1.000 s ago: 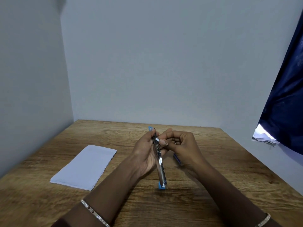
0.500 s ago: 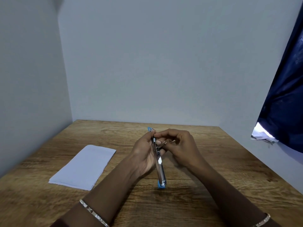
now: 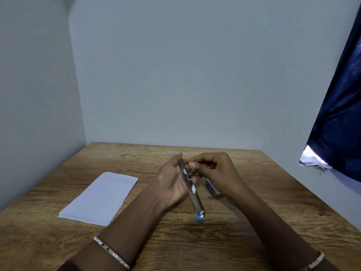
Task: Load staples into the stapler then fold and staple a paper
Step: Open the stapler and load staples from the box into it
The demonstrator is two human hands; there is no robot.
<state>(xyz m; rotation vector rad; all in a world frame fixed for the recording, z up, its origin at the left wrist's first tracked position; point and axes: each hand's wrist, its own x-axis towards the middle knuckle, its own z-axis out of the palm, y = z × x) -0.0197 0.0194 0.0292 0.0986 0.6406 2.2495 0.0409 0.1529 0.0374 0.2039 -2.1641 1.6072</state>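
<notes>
Broadly, the head view looks down on a wooden desk [image 3: 175,241] pushed into a corner of plain, pale grey-blue walls [image 3: 195,75]. The desk top is warm brown with a strong, streaky grain and a matt finish. Far to the right of the right hand hangs a dark blue curtain [image 3: 336,114], glossy and creased, with a bright gap at its lower edge where some white scraps show.

The left hand [image 3: 172,184] is raised over the middle of the desk, palm turned inward, gripping the stapler [image 3: 195,198] with curled fingers and thumb. The stapler is swung open into one long, narrow bar of shiny chrome metal with sky-blue plastic at both ends. Its near end points down past the heel of that hand toward the desk; its far blue tip peeks out above the fingertips.

The right hand [image 3: 220,171] is just beside the left, fingers bunched, pinching a short silvery staple strip [image 3: 194,169] against the stapler's upper half.

Below the right hand, a small blue box [image 3: 213,189] lies on the desk; any print on it is too small to read.

Well to the left of the left hand lies the paper [image 3: 99,198], white, folded into a flat rectangle with slightly uneven edges.

A thin, glittering bracelet [image 3: 111,253] circles the left wrist.
</notes>
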